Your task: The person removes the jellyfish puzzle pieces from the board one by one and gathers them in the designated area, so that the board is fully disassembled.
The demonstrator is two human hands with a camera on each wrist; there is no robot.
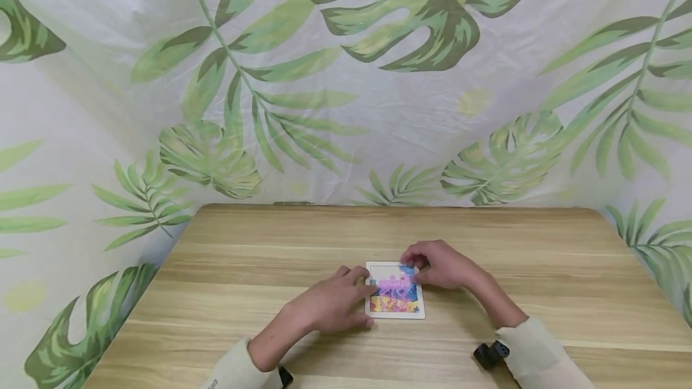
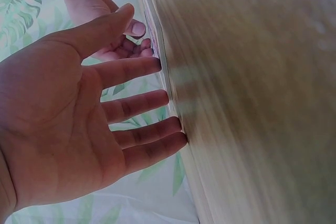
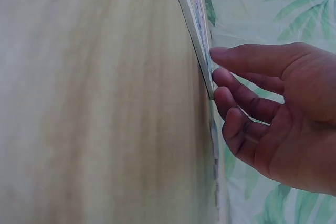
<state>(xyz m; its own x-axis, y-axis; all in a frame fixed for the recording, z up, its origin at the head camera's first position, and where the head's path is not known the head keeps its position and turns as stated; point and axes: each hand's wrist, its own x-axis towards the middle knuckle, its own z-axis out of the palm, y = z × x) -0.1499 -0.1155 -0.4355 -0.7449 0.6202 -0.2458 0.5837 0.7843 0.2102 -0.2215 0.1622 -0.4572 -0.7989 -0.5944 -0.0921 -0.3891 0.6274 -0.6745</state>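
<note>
A small square picture board with a white border lies flat on the wooden table. Its picture has pink, blue and yellow parts, and a pale area near the top. My left hand is at the board's left side, fingers spread and nearly straight; in the left wrist view, fingertips touch the board's edge and the table. At the upper right corner is my right hand, its fingers loosely bent. The right wrist view shows the thumb touching the board near that corner, with no separate thing visible between thumb and fingers.
The wooden table reaches back to a pale cloth printed with green leaves. A black device sits by the right sleeve, and part of another dark one shows by the left sleeve.
</note>
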